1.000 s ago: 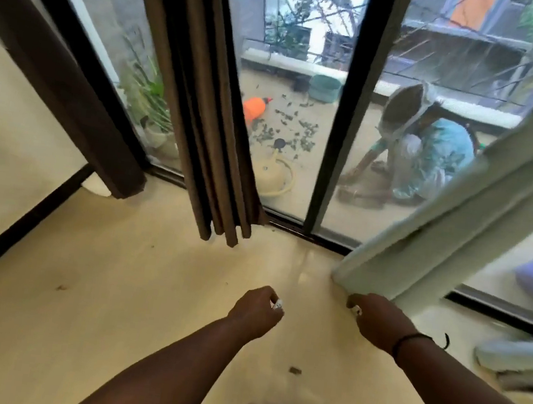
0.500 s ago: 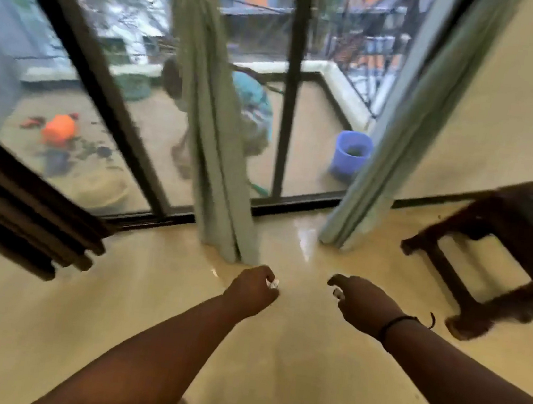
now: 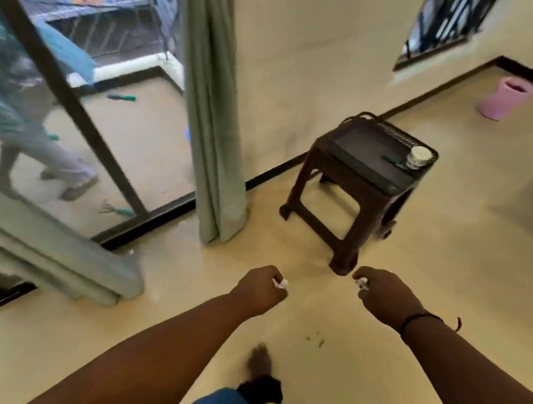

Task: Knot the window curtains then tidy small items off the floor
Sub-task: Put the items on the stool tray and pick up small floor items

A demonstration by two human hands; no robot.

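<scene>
My left hand [image 3: 261, 290] is curled into a fist around a small white scrap [image 3: 279, 283] that pokes out by the thumb. My right hand [image 3: 384, 295] pinches another small white scrap [image 3: 362, 282]. Both hands are held out over the cream floor [image 3: 354, 374]. A grey-green curtain [image 3: 209, 111] hangs straight down beside the glass door. A second grey-green curtain [image 3: 48, 245] slants across the lower left. A few small dark crumbs [image 3: 315, 337] lie on the floor below my right hand.
A dark brown plastic stool [image 3: 353, 192] stands just ahead, with a dark tray [image 3: 366, 147] and a white cup [image 3: 419, 156] on it. A pink bin [image 3: 506, 98] stands at the far right wall. A person [image 3: 16, 124] is outside the glass door. My foot [image 3: 260, 362] is below.
The view has swung right, from the window and curtains toward the stool and the room. Both hands keep hold of their white scraps. The pink bin has come into view.
</scene>
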